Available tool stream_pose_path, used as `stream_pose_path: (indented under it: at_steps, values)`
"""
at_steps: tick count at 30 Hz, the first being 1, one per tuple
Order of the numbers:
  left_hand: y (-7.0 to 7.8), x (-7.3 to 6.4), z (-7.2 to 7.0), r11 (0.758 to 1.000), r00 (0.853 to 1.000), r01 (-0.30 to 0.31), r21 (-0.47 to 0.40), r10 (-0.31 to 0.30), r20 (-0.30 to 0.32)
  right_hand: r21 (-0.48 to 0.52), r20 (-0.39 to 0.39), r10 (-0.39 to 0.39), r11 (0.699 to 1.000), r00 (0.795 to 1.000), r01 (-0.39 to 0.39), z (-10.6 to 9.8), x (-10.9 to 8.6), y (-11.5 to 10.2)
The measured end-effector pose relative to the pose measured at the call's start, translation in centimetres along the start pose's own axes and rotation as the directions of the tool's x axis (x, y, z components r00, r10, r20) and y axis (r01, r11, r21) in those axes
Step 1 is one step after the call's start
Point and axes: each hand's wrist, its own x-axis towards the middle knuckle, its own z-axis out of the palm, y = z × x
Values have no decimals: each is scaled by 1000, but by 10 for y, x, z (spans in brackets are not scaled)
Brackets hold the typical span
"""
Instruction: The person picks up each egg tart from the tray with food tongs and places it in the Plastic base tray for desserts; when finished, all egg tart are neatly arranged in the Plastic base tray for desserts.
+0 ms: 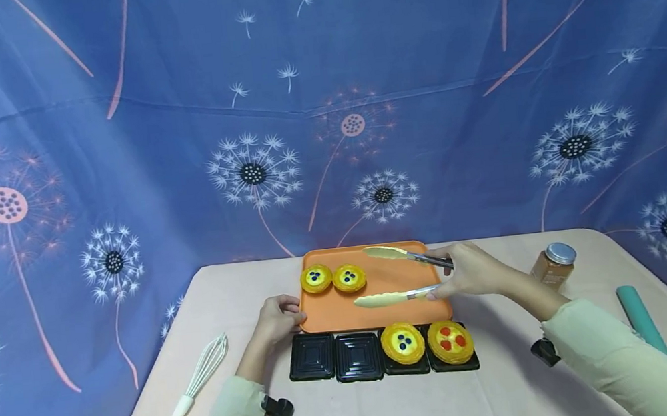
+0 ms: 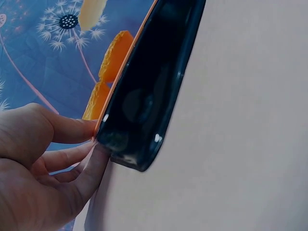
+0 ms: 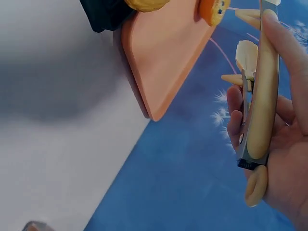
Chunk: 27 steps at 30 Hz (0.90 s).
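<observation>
My left hand (image 1: 275, 319) pinches the left edge of an orange tray (image 1: 320, 316), thumb above and fingers below in the left wrist view. In my right hand (image 1: 477, 269) I hold a pair of tongs (image 1: 383, 299), its two arms spread apart over the tray's right half with nothing between the tips. Two egg tarts with blue dots, one (image 1: 316, 278) beside the other (image 1: 349, 278), sit at the tray's upper left. Along its front edge, black square containers hold a blue-dotted tart (image 1: 403, 343) and a red-dotted tart (image 1: 450, 342); the left two containers (image 1: 312, 356) hold nothing.
A white-handled whisk (image 1: 196, 382) lies at the left of the cloth-covered table (image 1: 425, 407). To the right stand a jar with a silver lid (image 1: 553, 266) and a teal roll (image 1: 642, 319). A blue dandelion-patterned curtain (image 1: 317, 35) hangs behind.
</observation>
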Motion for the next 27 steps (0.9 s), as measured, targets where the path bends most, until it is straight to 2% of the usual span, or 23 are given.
stream_pose_path:
  at_steps: [5, 12, 17, 27]
  values:
    - [-1, 0, 0, 1000, 1000, -5, -8, 5, 4, -16, 22, 17, 1000, 1000, -17, 15, 20, 5]
    - [-1, 1, -1, 1000, 1000, -11, -22, 11, 9, 6, 41, 38, 999, 998, -39, 37, 38, 11]
    - [0, 2, -2, 1000, 1000, -17, -14, 17, 10, 30, 44, 35, 999, 998, -36, 48, 42, 11]
    - [-2, 3, -2, 1000, 1000, -11, -11, 11, 6, 68, 45, 48, 996, 998, -51, 59, 50, 10]
